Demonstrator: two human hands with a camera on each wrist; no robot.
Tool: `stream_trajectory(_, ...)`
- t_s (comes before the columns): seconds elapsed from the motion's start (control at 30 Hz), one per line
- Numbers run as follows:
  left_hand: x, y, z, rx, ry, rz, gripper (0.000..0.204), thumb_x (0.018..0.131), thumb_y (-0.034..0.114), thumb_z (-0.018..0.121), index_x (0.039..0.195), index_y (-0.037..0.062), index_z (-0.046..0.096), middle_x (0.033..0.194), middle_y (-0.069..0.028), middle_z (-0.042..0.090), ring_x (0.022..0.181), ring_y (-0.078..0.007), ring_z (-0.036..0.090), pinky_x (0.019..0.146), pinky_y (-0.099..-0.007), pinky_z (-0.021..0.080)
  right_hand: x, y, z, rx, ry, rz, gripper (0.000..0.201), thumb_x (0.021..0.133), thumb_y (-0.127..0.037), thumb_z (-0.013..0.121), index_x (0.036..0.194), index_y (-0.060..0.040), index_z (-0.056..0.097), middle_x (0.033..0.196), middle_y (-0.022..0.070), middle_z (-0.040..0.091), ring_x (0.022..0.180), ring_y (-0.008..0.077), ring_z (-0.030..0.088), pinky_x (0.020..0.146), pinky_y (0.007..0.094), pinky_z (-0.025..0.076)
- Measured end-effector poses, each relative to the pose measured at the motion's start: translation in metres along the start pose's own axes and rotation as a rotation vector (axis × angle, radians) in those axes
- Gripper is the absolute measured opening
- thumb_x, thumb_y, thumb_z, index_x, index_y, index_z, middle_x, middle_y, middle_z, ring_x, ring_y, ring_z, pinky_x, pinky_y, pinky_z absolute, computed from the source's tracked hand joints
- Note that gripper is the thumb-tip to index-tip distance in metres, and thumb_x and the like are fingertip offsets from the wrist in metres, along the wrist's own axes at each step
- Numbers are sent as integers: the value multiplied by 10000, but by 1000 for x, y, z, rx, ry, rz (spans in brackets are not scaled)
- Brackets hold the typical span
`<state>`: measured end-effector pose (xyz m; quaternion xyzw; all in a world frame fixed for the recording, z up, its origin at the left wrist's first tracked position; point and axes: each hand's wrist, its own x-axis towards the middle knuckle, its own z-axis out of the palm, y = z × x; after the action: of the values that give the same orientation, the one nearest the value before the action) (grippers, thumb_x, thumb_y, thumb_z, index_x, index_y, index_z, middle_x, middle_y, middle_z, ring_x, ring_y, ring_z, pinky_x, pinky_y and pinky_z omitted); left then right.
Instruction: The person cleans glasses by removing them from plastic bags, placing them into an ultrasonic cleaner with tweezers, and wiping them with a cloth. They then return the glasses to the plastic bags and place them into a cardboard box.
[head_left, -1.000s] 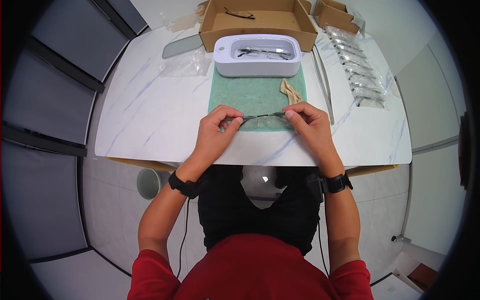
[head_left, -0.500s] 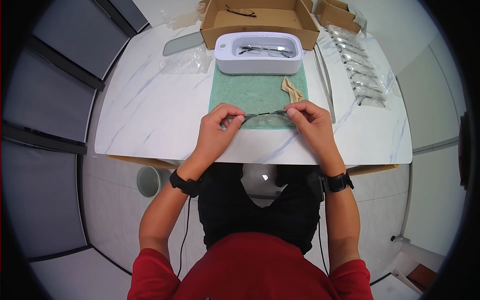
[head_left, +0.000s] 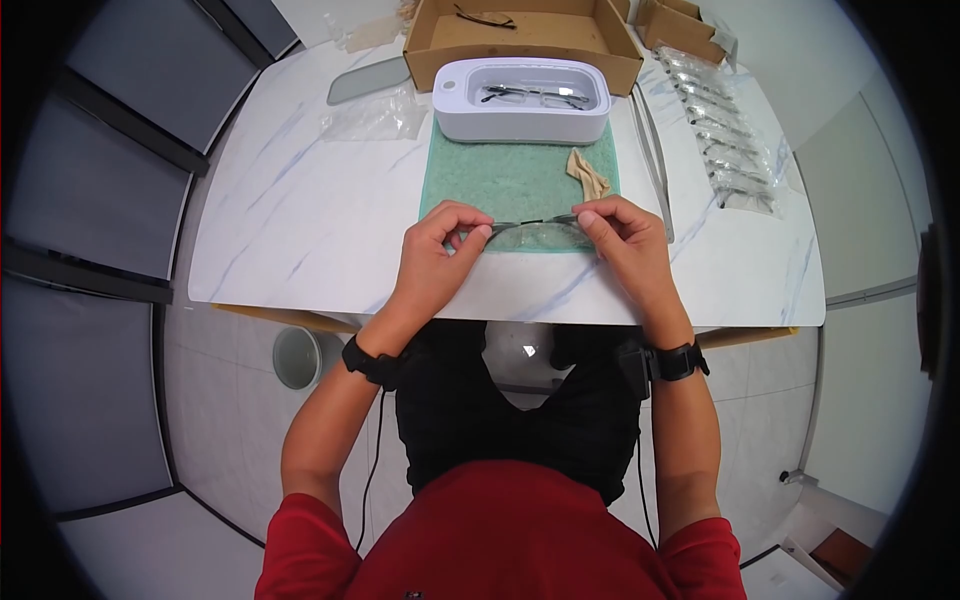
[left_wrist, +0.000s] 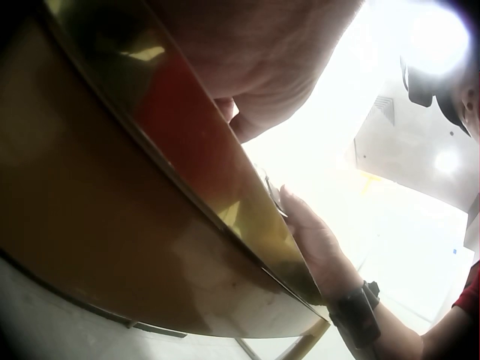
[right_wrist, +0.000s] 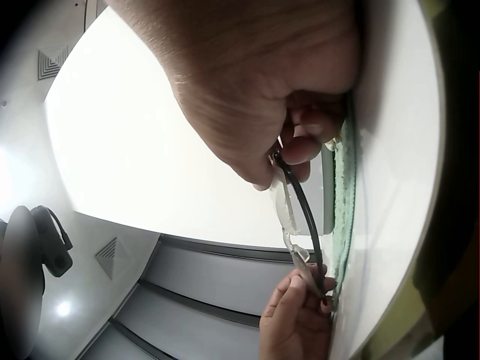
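Observation:
A pair of eyeglasses with a dark top bar and clear lenses spans the gap between both hands, over the near end of a green towel. The left hand pinches one end between thumb and fingers. At the other end, the right hand pinches the frame the same way. The right wrist view shows the dark frame running from the right fingers to the left hand. In the left wrist view the table edge covers most of the glasses.
Behind the towel's middle stands a white ultrasonic cleaner with glasses in its basin. A beige cloth lies on the towel. Tweezers and bagged glasses are to the right. A cardboard box sits at the back, a grey lid left.
Both hands keep their pinch on the glasses and barely move. The table items sit slightly higher in the head view, as that view has shifted a little.

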<state>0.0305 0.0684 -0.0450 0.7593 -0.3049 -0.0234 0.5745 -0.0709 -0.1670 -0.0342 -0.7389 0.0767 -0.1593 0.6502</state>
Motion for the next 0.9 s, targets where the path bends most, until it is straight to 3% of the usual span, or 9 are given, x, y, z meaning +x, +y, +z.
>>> stream_trajectory(0.07,0,1,0,6,4,-1,81,885,28,692,964,26,710,938,-40,685,773,-107,602,677,-239,468,0,1,0,-2,-2,3,157,945,-148,715,1006,-8,747,727,-81,568,659,6,446,586,186,360)
stream_trajectory(0.17,-1,3,-2,14,-41,-40,104,921,37,660,1014,25,705,990,-17,666,827,-85,578,772,-237,469,0,0,0,4,-2,0,158,946,-149,713,1008,-7,746,728,-81,572,661,5,449,586,185,362)
stream_trajectory(0.9,-2,1,-2,23,-33,-39,102,919,41,665,1012,30,705,982,-12,671,815,-81,566,772,-236,474,1,4,-1,-16,-12,-4,151,961,-160,695,1030,-35,745,762,-67,612,651,13,472,591,183,384)
